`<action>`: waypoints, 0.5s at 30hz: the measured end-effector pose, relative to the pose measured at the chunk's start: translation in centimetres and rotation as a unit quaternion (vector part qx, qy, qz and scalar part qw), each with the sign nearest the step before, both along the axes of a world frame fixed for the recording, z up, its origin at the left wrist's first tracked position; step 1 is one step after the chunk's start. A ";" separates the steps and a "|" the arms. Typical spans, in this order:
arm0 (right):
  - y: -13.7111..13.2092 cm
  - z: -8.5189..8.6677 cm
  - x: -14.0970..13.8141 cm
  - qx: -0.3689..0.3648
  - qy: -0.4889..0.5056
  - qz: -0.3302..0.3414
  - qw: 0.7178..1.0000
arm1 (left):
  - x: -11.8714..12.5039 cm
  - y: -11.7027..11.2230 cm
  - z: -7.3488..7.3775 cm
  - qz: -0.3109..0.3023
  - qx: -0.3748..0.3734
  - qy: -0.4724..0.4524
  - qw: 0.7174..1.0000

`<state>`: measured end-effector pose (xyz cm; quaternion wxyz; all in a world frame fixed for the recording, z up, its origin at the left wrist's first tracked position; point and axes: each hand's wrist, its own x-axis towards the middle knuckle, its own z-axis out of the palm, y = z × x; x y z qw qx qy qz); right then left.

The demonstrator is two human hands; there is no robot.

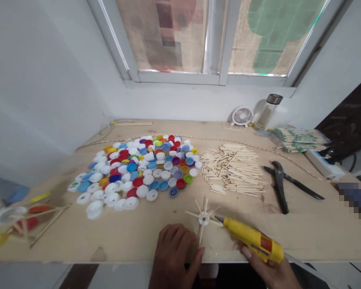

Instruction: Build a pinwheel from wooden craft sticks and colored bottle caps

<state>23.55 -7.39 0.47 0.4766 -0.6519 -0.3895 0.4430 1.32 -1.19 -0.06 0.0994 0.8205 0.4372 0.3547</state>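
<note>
A white bottle cap (203, 218) lies near the table's front edge, with several thin wooden sticks radiating from it like spokes. My left hand (176, 251) is closed beside it, fingers curled, thumb and index finger around the lower end of the nearest stick (201, 233). In my right hand (263, 269) is a yellow hot glue gun (249, 237), gripped from below. Its dark nozzle points left, close to the cap's right-hand spoke. A glue stick (303, 265) trails out of the gun's back end.
Bottle caps of many colours (138, 172) are heaped at centre left; short wooden sticks (237, 168) are piled right of them. Black pliers (279, 186), a power strip (325, 164), bagged sticks (301, 138), a small fan (242, 116) and a glass bottle (267, 112) lie beyond. Stick-and-cap pieces (27, 224) sit far left.
</note>
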 end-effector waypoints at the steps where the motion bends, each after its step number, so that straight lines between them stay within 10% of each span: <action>1: 0.1 0.0 0.0 -0.001 0.003 -0.006 1.000 | 0.0 0.0 0.0 -0.005 -0.001 0.002 1.000; 15: 0.9 1.0 0.6 0.006 0.024 -0.046 0.999 | -0.7 1.1 0.0 -0.015 -0.001 -0.032 0.999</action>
